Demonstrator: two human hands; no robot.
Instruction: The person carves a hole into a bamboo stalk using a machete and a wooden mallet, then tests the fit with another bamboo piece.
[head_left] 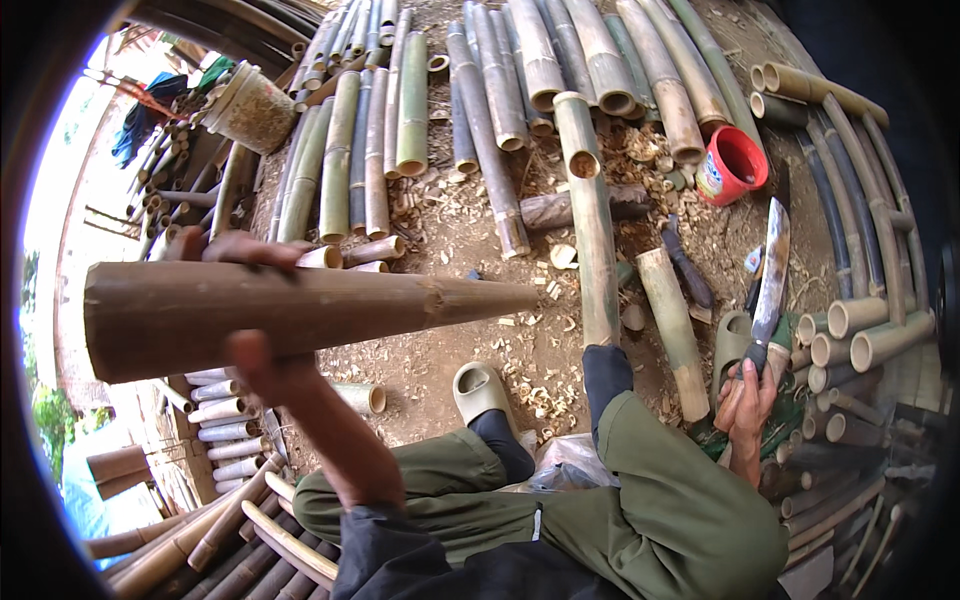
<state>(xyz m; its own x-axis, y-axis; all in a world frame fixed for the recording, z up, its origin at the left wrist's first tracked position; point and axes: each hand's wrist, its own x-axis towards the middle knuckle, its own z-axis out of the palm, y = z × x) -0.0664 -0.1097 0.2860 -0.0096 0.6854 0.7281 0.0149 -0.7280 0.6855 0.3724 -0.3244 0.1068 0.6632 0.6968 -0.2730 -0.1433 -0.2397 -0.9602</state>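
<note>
My left hand [258, 358] is wrapped round a thick brown bamboo tube [300, 312], fingers over its top and thumb below. The tube lies nearly level across the left of the head view, its narrower-looking end pointing right. Low on the right, my right hand [748, 402] grips the dark handle of a machete [772, 270]. Its broad, stained blade points up and away from me, apart from the bamboo. Between the two hands, a pale bamboo pole [590, 220] with a notch near its far end runs down to my right leg.
Rows of cut bamboo tubes [490, 80] cover the far ground. A red bucket [735, 165] stands at the right, a dirty pail [255, 108] at the far left. Wood chips [450, 215] litter the soil. More bamboo [850, 350] is stacked beside my right arm. A short pole [675, 335] lies near my right foot.
</note>
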